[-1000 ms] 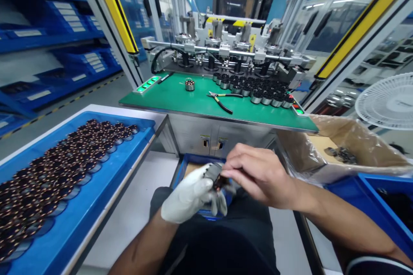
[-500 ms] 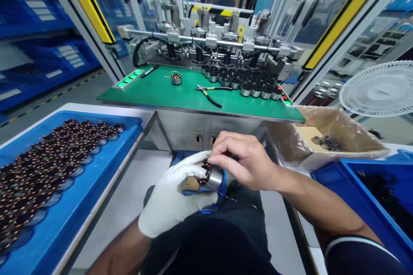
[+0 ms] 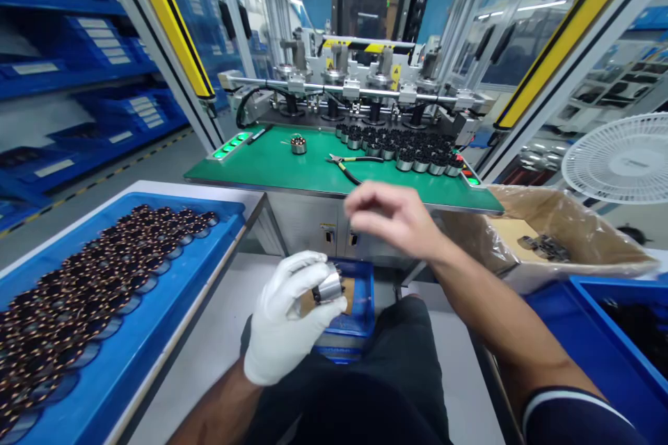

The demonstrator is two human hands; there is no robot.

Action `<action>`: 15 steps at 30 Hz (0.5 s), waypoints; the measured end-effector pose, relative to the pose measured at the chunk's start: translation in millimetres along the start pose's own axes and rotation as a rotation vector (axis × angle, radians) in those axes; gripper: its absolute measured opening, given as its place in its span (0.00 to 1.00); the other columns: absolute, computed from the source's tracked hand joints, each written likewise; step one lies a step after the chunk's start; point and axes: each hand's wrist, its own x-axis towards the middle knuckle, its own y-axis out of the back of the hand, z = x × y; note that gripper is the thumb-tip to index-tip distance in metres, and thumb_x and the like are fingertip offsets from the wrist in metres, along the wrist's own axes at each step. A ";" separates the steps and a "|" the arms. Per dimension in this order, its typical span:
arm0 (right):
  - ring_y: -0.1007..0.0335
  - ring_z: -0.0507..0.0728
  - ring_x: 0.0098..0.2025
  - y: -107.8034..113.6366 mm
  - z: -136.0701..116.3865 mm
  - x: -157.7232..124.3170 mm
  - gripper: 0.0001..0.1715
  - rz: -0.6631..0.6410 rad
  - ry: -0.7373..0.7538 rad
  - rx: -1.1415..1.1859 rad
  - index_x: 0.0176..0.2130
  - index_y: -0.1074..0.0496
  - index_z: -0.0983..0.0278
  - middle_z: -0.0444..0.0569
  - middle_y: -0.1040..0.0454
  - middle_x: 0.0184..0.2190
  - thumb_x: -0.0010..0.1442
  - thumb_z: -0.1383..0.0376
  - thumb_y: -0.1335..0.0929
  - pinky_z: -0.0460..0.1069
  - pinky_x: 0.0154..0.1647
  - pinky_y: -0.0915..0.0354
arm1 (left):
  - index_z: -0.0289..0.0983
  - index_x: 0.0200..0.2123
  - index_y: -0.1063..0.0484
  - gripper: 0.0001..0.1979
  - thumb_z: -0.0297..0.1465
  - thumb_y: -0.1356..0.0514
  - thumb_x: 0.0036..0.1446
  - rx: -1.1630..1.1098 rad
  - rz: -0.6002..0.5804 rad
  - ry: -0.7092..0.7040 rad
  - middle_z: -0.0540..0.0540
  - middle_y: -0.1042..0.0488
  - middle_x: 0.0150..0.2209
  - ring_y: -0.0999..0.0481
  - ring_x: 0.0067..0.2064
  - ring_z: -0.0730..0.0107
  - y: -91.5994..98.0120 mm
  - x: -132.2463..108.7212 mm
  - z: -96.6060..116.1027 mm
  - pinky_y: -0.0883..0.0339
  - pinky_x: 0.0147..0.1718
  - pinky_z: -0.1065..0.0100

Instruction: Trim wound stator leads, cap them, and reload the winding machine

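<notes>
My left hand (image 3: 292, 316), in a white glove, is closed around a motor stator (image 3: 330, 284) above my lap. The stator is a silver metal ring with dark end parts, held tilted with its side toward me. My bare right hand (image 3: 391, 215) is raised in front of the green bench edge, apart from the stator. Motion blurs its curled fingers, and whether anything is between them does not show. Just behind it on the bench lie cutting pliers (image 3: 347, 165) with black and yellow handles. One stator with copper windings (image 3: 298, 144) stands farther left.
Rows of black-topped stators (image 3: 407, 146) stand on the green bench (image 3: 250, 170) before a machine (image 3: 355, 83). Left is a blue tray (image 3: 229, 222) full of copper-wound stators. A cardboard box (image 3: 589, 268), blue bin (image 3: 589, 306) and fan (image 3: 621, 156) are right. Below sits another blue bin (image 3: 365, 325).
My right hand has come off the stator and moved up toward the bench. My left hand has lowered slightly and turned the stator. The view has tilted up a little.
</notes>
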 end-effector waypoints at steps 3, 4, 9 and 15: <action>0.28 0.58 0.50 12.2 50.4 51.1 0.21 0.030 -0.140 -0.481 0.48 0.27 0.70 0.57 0.24 0.48 0.60 0.58 0.28 0.53 0.54 0.33 | 0.44 0.51 0.28 0.27 0.21 0.30 0.48 -0.008 0.068 0.045 0.43 0.26 0.52 0.25 0.55 0.64 -0.4 -1.4 2.4 0.26 0.52 0.64; 0.32 0.60 0.56 12.8 66.9 64.2 0.26 -0.051 -0.204 -0.659 0.53 0.29 0.71 0.60 0.28 0.54 0.61 0.57 0.29 0.54 0.59 0.37 | 0.44 0.51 0.28 0.26 0.22 0.31 0.49 -0.036 0.082 0.070 0.43 0.25 0.53 0.25 0.55 0.64 -1.0 -2.1 3.8 0.26 0.52 0.64; 0.40 0.73 0.63 5.2 108.3 82.6 0.38 -0.316 -0.367 -0.928 0.60 0.34 0.74 0.72 0.35 0.59 0.66 0.47 0.37 0.67 0.61 0.42 | 0.45 0.52 0.27 0.24 0.24 0.32 0.52 -0.111 0.115 0.221 0.45 0.24 0.53 0.24 0.55 0.67 -0.1 -6.0 7.2 0.27 0.55 0.68; 0.32 0.71 0.54 29.2 86.1 50.8 0.36 -0.486 -0.323 -0.969 0.60 0.34 0.71 0.66 0.32 0.53 0.62 0.50 0.34 0.63 0.55 0.36 | 0.44 0.49 0.24 0.20 0.25 0.31 0.51 -0.112 0.170 0.333 0.48 0.22 0.51 0.23 0.54 0.70 9.1 -0.9 11.9 0.29 0.54 0.76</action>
